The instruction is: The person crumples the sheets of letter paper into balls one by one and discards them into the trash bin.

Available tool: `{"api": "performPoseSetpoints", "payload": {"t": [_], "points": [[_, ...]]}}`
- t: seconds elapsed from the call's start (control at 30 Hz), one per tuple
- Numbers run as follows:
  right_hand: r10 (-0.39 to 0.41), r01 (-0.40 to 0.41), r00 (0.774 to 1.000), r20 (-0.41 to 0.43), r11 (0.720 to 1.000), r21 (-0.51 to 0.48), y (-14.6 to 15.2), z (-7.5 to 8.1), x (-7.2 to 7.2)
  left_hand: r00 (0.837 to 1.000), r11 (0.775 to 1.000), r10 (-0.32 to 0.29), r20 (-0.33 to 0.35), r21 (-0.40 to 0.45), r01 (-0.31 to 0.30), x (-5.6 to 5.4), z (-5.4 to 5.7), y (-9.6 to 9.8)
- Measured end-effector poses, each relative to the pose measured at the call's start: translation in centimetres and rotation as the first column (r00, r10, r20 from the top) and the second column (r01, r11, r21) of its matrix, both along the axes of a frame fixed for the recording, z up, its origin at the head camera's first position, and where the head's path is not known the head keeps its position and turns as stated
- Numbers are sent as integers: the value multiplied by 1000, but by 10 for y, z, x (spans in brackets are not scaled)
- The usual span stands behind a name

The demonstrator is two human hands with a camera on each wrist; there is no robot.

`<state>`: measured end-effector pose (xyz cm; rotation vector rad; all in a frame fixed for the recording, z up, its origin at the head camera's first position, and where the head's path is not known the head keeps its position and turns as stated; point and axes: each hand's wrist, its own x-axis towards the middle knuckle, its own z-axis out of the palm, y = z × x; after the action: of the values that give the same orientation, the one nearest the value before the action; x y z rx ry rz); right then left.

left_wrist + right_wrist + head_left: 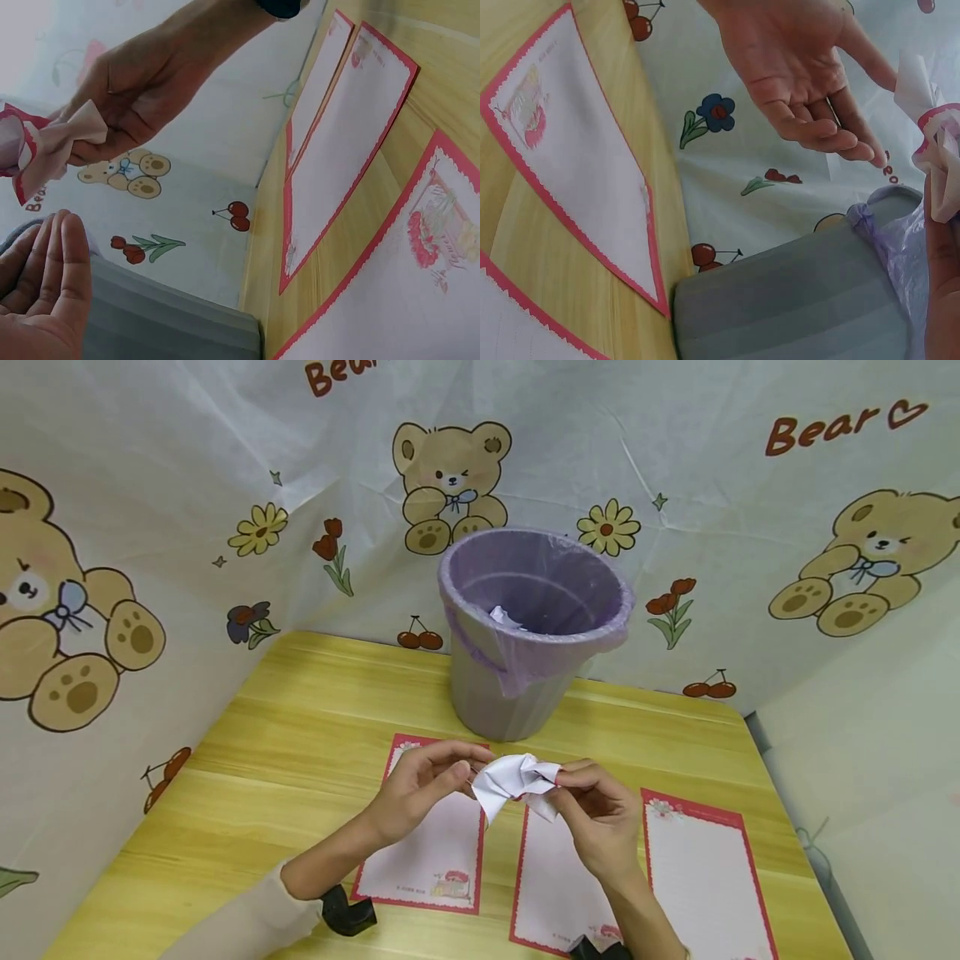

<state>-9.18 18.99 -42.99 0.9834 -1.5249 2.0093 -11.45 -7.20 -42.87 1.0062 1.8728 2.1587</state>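
Note:
A crumpled sheet of white paper with red edging [512, 779] is up in front of the bucket, above the table. My right hand [606, 822] pinches its right end between thumb and fingers. At the other end is my left hand [411, 792], palm turned up and fingers loosely extended. In the right wrist view the left hand [787, 71] shows its spread thumb reaching the paper's edge, the fingers apart from it. The left wrist view has the crumpled paper [56, 146] hanging from the right hand [150, 86].
A grey bucket [502, 706] lined with a purple plastic bag [517, 664] stands at the back, with white paper [504, 617] inside. Flat red-bordered sheets lie left [431, 852], middle [555, 885] and right [705, 868] on the wooden table [300, 735]. Bear-printed cloth [360, 460] hangs behind.

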Motion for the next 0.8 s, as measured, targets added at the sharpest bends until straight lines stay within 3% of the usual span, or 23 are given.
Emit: {"api": "performPoseSetpoints", "payload": {"t": [0.17,0.3,0.37,0.43,0.5,0.53,0.57,0.6,0.63,0.67,0.77,0.8], "points": [[-17,17,1000,2,999,27,2,0,0,996,998,-69,52,15,68,2,1,0],[-9,10,1000,-22,999,51,1,-1,-1,998,997,-64,12,46,63,4,2,4],[-6,8,999,-38,998,63,1,-1,-1,999,999,-22,-31,41,23,5,3,7],[-19,23,999,-51,996,81,-1,-1,-1,993,998,59,-101,7,-58,7,3,10],[-46,53,997,-63,992,113,-2,1,0,965,986,151,-216,-39,-163,10,3,12],[-62,70,996,-66,989,128,-4,2,1,940,975,189,-285,-61,-215,11,3,13],[-80,90,994,-70,986,142,-5,2,1,904,961,220,-366,-78,-266,12,4,13],[-100,110,992,-73,982,154,-7,2,2,862,945,243,-445,-91,-313,13,4,14],[-124,135,989,-76,977,167,-8,3,2,809,928,257,-528,-101,-360,13,4,15],[-156,169,985,-79,968,186,-10,3,2,747,905,263,-611,-111,-410,14,5,16],[-286,311,950,-128,910,273,-14,3,3,522,821,231,-821,-124,-558,15,4,21],[-326,357,934,-150,884,303,-16,2,3,462,793,217,-860,-121,-597,15,3,22]]}}
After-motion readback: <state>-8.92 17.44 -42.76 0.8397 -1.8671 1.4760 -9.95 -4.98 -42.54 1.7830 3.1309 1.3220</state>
